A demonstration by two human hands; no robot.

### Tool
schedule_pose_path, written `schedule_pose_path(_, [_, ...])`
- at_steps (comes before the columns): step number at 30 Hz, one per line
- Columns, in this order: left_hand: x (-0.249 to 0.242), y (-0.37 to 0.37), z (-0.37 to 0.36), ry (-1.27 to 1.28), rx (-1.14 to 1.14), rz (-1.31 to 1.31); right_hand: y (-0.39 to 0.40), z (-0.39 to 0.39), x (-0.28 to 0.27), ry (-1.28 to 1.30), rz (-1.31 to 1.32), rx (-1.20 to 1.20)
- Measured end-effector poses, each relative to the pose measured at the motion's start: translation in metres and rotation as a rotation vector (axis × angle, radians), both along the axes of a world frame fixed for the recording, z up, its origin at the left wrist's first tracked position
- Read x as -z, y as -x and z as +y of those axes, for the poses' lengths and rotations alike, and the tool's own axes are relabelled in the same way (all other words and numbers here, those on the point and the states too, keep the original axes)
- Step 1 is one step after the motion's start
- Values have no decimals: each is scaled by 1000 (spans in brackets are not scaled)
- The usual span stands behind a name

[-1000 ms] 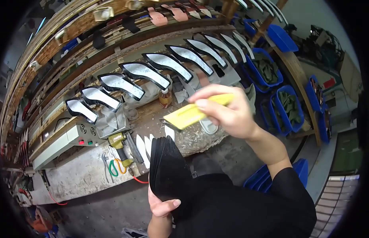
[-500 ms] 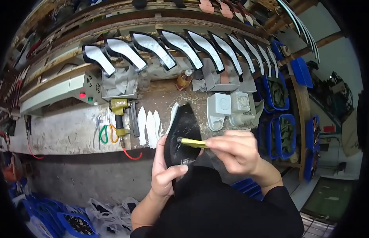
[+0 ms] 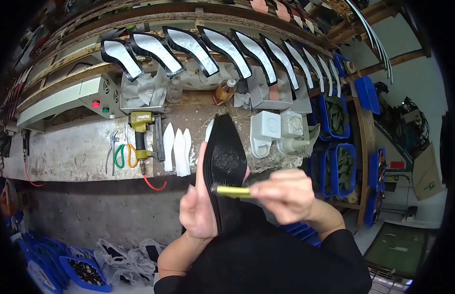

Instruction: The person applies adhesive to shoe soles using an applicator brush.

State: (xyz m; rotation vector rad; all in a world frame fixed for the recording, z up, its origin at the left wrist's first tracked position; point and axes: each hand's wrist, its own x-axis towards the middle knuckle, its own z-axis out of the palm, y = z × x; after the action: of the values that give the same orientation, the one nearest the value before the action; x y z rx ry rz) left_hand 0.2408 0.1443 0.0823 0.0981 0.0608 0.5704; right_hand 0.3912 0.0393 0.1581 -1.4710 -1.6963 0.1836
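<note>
My left hand (image 3: 198, 218) holds a stack of black shoe insoles (image 3: 227, 152), pointed ends up, in front of the bench. Several layers show along the stack's left edge. The fingers wrap behind it and the thumb stands off its face. In my right hand (image 3: 288, 196) is a brush with a yellow handle (image 3: 233, 191), pinched between thumb and fingers. Its dark tip touches or hovers just over the lower part of the top insole, whose upper face has a wet-looking shine. Behind the stack, a white insole piece (image 3: 208, 130) is partly hidden.
White insole pieces (image 3: 179, 153) lie on the workbench (image 3: 66, 159), beside a nail gun (image 3: 142, 134) with a red hose and scissors (image 3: 124, 156). White plastic containers (image 3: 264, 132) stand to the right. Black-edged insoles (image 3: 191, 51) line the shelf above. Blue bins (image 3: 342, 166) are at the right.
The brush has moved down the top insole toward its narrower part. My left thumb has lifted off the face, and the stack is turned so its layered edge shows more.
</note>
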Motion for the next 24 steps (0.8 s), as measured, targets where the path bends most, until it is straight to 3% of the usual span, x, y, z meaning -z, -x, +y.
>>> schedule_pose_path(2, [-7, -7, 2, 172, -73, -41, 3, -2, 8, 3, -10, -61])
schedule_pose_path(8, [-12, -17, 19, 140, -141, 17, 17, -23, -15, 3, 216, -120])
schedule_pose_path(12, [-15, -27, 30, 192, -183, 89, -1, -10, -20, 81, -172, -234])
schedule_pose_path(16, [-18, -30, 36, 260, -224, 37, -6, -11, -32, 42, -66, -210])
schedule_pose_path(20, [-22, -33, 42, 276, -228, -9, -9, 4, -24, 38, -214, -285])
schedule_pose_path(24, [-18, -29, 48, 294, -206, -42, -11, 5, -28, 18, -150, -313])
